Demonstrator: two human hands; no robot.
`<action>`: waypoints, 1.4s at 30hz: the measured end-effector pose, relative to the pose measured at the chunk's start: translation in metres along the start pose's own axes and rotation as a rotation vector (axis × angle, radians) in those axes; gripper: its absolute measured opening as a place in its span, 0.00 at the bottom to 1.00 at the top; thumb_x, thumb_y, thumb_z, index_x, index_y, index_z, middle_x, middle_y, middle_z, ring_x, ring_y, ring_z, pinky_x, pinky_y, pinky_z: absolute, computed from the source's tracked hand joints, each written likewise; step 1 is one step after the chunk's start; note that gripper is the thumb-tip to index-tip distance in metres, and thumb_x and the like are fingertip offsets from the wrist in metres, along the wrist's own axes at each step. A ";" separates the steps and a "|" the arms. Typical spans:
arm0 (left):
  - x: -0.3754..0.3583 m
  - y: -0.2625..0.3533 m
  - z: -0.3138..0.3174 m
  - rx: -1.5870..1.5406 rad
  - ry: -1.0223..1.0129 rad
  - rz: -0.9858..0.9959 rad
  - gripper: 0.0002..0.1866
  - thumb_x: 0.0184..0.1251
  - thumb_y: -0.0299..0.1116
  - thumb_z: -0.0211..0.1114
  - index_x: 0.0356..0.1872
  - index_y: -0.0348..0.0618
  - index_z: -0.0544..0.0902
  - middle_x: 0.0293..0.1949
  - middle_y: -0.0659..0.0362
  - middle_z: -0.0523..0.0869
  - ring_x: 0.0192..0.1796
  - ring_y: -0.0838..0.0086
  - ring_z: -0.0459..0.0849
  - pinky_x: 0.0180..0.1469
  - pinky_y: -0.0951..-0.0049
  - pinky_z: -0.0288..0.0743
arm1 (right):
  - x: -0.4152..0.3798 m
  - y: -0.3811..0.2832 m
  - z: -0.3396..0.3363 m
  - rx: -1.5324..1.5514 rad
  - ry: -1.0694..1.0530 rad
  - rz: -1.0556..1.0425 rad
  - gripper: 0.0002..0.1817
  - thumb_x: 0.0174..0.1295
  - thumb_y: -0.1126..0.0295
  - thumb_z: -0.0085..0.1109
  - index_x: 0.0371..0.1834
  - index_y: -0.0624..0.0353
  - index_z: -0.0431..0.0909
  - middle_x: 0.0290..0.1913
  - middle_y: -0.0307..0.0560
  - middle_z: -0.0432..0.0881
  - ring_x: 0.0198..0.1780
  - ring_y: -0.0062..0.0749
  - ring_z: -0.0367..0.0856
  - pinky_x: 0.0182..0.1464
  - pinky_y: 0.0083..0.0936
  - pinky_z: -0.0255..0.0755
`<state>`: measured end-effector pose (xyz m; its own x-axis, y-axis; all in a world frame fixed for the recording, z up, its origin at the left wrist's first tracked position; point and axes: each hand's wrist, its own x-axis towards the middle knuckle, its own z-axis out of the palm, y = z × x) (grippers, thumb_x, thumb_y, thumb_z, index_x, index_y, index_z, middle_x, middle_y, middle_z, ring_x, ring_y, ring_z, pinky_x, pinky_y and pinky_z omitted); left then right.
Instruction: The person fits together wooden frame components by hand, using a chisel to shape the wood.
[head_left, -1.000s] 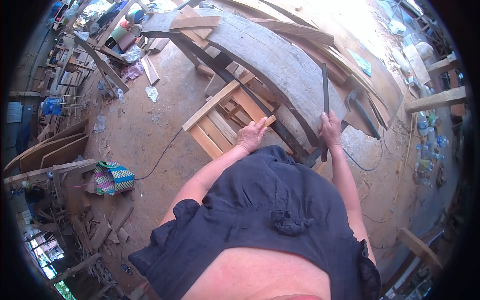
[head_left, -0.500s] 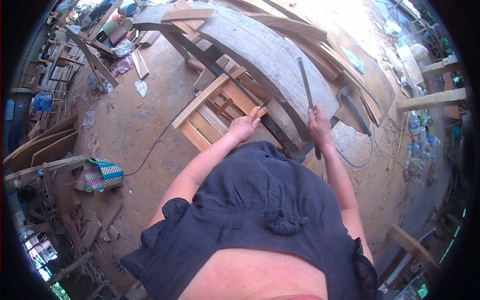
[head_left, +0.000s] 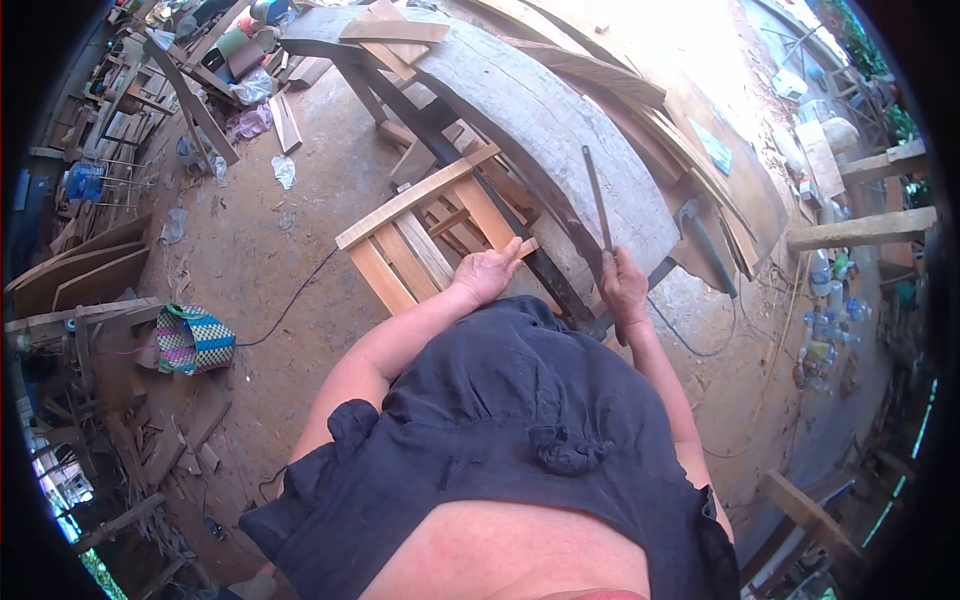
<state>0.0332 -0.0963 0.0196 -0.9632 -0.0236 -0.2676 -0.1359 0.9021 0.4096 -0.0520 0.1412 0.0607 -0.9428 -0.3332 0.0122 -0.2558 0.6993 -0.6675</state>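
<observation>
My left hand [head_left: 488,274] is closed on the near right corner of a slatted wooden frame [head_left: 405,206], thumb and finger gripping a rail end. The frame leans at the edge of a thick grey wooden bench [head_left: 560,110]. In my right hand [head_left: 624,288] is a long, narrow, dark metal file [head_left: 596,200], pointing away from me across the bench's near end. Its lower end sticks out below my fist. A tool like a hammer [head_left: 710,245] lies to the right, its head near the bench end.
Wooden boards [head_left: 590,75] are piled behind the bench, and short offcuts [head_left: 395,32] lie on its far left end. A woven basket [head_left: 197,340] stands at left near a cable [head_left: 290,318]. Plastic bottles [head_left: 828,325] and wooden beams [head_left: 860,229] are at right.
The file and my right hand have moved back toward me and slightly left. My left hand stays on the frame's corner; the view has shifted a little.
</observation>
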 end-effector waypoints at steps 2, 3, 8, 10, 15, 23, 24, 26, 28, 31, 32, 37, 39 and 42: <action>-0.001 0.001 0.000 -0.005 0.012 0.008 0.25 0.69 0.46 0.47 0.65 0.52 0.63 0.31 0.47 0.83 0.36 0.54 0.83 0.41 0.57 0.76 | 0.009 0.018 0.003 0.040 0.026 0.030 0.09 0.65 0.63 0.49 0.33 0.56 0.72 0.18 0.53 0.75 0.22 0.49 0.77 0.25 0.40 0.66; -0.001 0.002 -0.003 -0.010 0.024 0.014 0.25 0.69 0.46 0.47 0.65 0.52 0.63 0.31 0.47 0.83 0.36 0.54 0.83 0.41 0.57 0.76 | 0.013 0.016 0.001 0.208 -0.033 0.106 0.10 0.66 0.63 0.48 0.31 0.57 0.70 0.15 0.45 0.72 0.17 0.34 0.72 0.19 0.30 0.62; -0.001 0.006 -0.020 -0.035 -0.012 0.019 0.25 0.69 0.46 0.48 0.65 0.51 0.63 0.30 0.48 0.83 0.35 0.55 0.83 0.40 0.57 0.75 | 0.018 0.013 -0.004 0.508 -0.155 0.248 0.11 0.68 0.64 0.47 0.30 0.57 0.70 0.12 0.35 0.68 0.09 0.17 0.63 0.11 0.16 0.56; -0.002 0.012 -0.028 -0.035 -0.008 0.032 0.25 0.69 0.46 0.48 0.65 0.51 0.63 0.30 0.48 0.83 0.35 0.55 0.83 0.40 0.57 0.75 | 0.019 0.007 -0.009 0.527 -0.162 0.285 0.11 0.68 0.64 0.47 0.30 0.56 0.70 0.13 0.35 0.68 0.09 0.16 0.63 0.11 0.16 0.56; 0.008 0.013 -0.025 -0.002 -0.043 0.072 0.24 0.69 0.47 0.48 0.62 0.50 0.66 0.29 0.48 0.82 0.35 0.55 0.83 0.40 0.58 0.76 | 0.018 0.006 -0.007 0.545 -0.179 0.305 0.11 0.68 0.64 0.47 0.28 0.56 0.69 0.13 0.35 0.68 0.09 0.16 0.62 0.11 0.16 0.56; 0.016 -0.006 -0.007 0.062 -0.110 0.040 0.27 0.70 0.49 0.45 0.67 0.54 0.59 0.31 0.49 0.83 0.37 0.55 0.83 0.44 0.59 0.75 | 0.014 0.010 -0.002 0.427 -0.115 0.287 0.14 0.67 0.63 0.48 0.25 0.57 0.67 0.10 0.38 0.68 0.11 0.19 0.67 0.16 0.22 0.60; 0.018 -0.007 -0.005 0.058 -0.118 0.042 0.27 0.70 0.49 0.45 0.67 0.54 0.59 0.31 0.49 0.83 0.37 0.55 0.83 0.44 0.59 0.75 | 0.013 0.011 -0.001 0.424 -0.115 0.295 0.14 0.67 0.63 0.48 0.25 0.57 0.67 0.10 0.38 0.68 0.11 0.19 0.67 0.16 0.22 0.60; 0.025 -0.008 -0.003 -0.034 -0.153 0.015 0.28 0.70 0.49 0.44 0.68 0.54 0.56 0.31 0.51 0.84 0.39 0.56 0.83 0.46 0.60 0.75 | 0.014 0.012 0.000 0.265 -0.078 0.209 0.14 0.66 0.61 0.48 0.26 0.57 0.68 0.12 0.46 0.71 0.15 0.34 0.74 0.21 0.32 0.65; 0.027 -0.008 0.000 0.006 -0.148 0.022 0.30 0.69 0.50 0.43 0.69 0.53 0.54 0.31 0.52 0.84 0.40 0.57 0.83 0.47 0.61 0.74 | 0.009 0.007 0.001 0.110 -0.052 0.109 0.13 0.66 0.61 0.47 0.27 0.57 0.68 0.15 0.50 0.73 0.20 0.42 0.76 0.24 0.37 0.66; 0.026 -0.009 -0.002 0.013 -0.131 0.032 0.30 0.69 0.50 0.43 0.69 0.51 0.53 0.32 0.50 0.84 0.40 0.55 0.83 0.46 0.60 0.75 | -0.001 -0.019 -0.003 -0.058 -0.088 -0.042 0.11 0.65 0.61 0.47 0.30 0.56 0.68 0.19 0.56 0.75 0.26 0.54 0.77 0.28 0.45 0.67; 0.026 -0.007 -0.005 0.025 -0.145 0.022 0.31 0.69 0.50 0.44 0.69 0.49 0.52 0.32 0.48 0.84 0.40 0.55 0.83 0.46 0.59 0.75 | -0.006 -0.029 -0.003 -0.074 -0.142 -0.083 0.10 0.64 0.61 0.47 0.31 0.55 0.68 0.21 0.57 0.76 0.29 0.57 0.77 0.30 0.48 0.67; 0.028 -0.002 -0.007 0.017 -0.132 -0.011 0.36 0.68 0.52 0.45 0.70 0.42 0.48 0.33 0.44 0.83 0.39 0.52 0.83 0.45 0.56 0.75 | -0.019 -0.032 0.026 -0.289 -0.250 -0.128 0.09 0.62 0.63 0.48 0.30 0.57 0.67 0.19 0.57 0.77 0.27 0.54 0.79 0.29 0.48 0.70; 0.028 -0.001 -0.005 0.013 -0.141 -0.073 0.39 0.68 0.53 0.46 0.70 0.39 0.45 0.33 0.42 0.83 0.40 0.51 0.83 0.46 0.56 0.75 | -0.022 -0.022 0.040 -0.321 -0.257 -0.120 0.09 0.62 0.63 0.48 0.30 0.57 0.67 0.19 0.57 0.77 0.27 0.54 0.79 0.30 0.47 0.71; 0.026 0.001 -0.006 0.010 -0.149 -0.112 0.39 0.67 0.53 0.47 0.69 0.38 0.46 0.37 0.41 0.82 0.41 0.49 0.82 0.45 0.55 0.75 | -0.025 -0.015 0.051 -0.352 -0.250 -0.110 0.09 0.61 0.64 0.48 0.30 0.58 0.68 0.20 0.57 0.78 0.27 0.54 0.79 0.30 0.47 0.72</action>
<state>0.0062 -0.0983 0.0181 -0.8971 -0.0604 -0.4377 -0.2371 0.9017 0.3615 -0.0140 0.1068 0.0320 -0.8362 -0.5301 -0.1404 -0.4497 0.8095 -0.3775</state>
